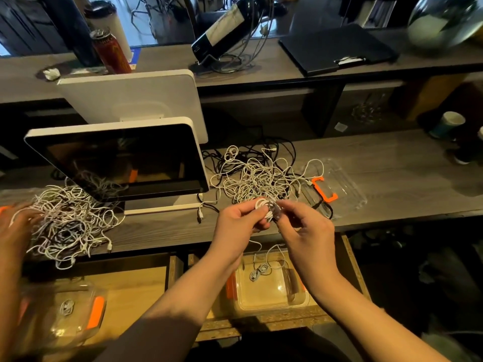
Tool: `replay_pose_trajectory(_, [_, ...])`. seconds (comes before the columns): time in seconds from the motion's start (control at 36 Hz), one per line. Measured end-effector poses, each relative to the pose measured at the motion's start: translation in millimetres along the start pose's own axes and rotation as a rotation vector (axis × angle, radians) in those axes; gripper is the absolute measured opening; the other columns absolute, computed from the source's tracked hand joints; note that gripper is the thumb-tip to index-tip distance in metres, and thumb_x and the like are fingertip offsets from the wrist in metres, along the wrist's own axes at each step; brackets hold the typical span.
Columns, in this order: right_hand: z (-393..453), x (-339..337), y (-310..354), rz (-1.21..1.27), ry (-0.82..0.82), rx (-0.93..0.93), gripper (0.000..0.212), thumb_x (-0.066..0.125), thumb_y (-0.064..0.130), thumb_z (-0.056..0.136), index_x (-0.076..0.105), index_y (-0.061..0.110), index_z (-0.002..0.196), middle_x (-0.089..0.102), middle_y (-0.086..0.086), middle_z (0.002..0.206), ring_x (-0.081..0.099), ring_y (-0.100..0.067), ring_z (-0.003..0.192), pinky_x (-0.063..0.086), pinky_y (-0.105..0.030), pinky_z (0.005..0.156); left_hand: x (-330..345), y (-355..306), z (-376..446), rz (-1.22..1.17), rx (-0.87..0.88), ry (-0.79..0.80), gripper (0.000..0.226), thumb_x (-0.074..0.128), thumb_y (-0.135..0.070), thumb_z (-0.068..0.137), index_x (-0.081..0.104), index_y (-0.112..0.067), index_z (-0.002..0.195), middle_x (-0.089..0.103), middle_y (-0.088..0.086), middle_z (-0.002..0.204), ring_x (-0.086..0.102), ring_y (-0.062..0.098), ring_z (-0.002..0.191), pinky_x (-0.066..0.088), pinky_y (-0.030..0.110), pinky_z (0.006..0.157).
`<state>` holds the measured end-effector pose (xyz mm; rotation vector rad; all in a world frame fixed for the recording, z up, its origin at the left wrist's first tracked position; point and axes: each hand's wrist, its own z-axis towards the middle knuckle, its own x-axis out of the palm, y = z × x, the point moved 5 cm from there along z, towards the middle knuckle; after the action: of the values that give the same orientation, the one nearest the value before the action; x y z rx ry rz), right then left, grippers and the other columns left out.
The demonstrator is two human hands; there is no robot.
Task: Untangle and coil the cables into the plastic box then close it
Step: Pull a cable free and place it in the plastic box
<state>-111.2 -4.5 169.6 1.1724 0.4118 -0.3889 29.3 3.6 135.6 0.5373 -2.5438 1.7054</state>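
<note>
Left hand [241, 220] and right hand [308, 226] half-hide coiled cable [264, 206].

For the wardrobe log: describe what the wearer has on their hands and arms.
Both the left hand and right hand are bare: no gloves, rings, watch or wristband visible. Both forearms are uncovered down to the frame's lower edge, so no sleeves show.

Your left hand [239, 220] and right hand [309, 231] are bare, no gloves or rings, forearms uncovered, no sleeves showing.
</note>
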Motion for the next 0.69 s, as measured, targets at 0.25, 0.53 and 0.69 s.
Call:
replay_pose_trajectory(0.25, [4.6, 4.6, 0.8, -0.231, 0.043, -0.059, 0.013, 0.071, 0.006, 0.083, 0.07, 0.012, 0.095, 0.066, 0.0, 0.086, 0.059, -0.014, 0.074, 0.051, -0.034, 0.066, 10.7, 8.2, 0.6, -0.051, 0.012, -0.106, 0.021, 0.064, -0.004, 0.095, 0.074, -0.023, 0.099, 0.073, -0.001, 0.079, 0.062, 0.006, 0.069, 0.059, 0.023, 0.078])
replay_pose_trajectory(0.53, [6.7, 5.3, -1.3, -0.364, 0.196, -0.052, 0.009, 0.065, 0.017, 0.087, 0.066, 0.012, 0.095, 0.057, -0.004, 0.087, 0.058, -0.024, 0.072, 0.05, -0.038, 0.06, 17.3, 10.3, -1.9, 0.122, 0.079, -0.124, 0.028, 0.066, -0.007, 0.094, 0.071, -0.008, 0.122, 0.074, 0.002, 0.116, 0.071, 0.011, 0.105, 0.059, 0.027, 0.09])
replay_pose_trajectory(0.69, [5.1, 3.6, 0.3, -0.316, 0.188, -0.062, 0.018, 0.065, 0.013, 0.089, 0.07, 0.014, 0.106, 0.057, -0.004, 0.09, 0.059, -0.023, 0.076, 0.051, -0.037, 0.062, 12.7, 8.1, 0.2, 0.087, 0.08, -0.132, 0.025, 0.064, -0.007, 0.096, 0.072, -0.01, 0.119, 0.076, 0.001, 0.102, 0.071, 0.005, 0.082, 0.056, 0.017, 0.073])
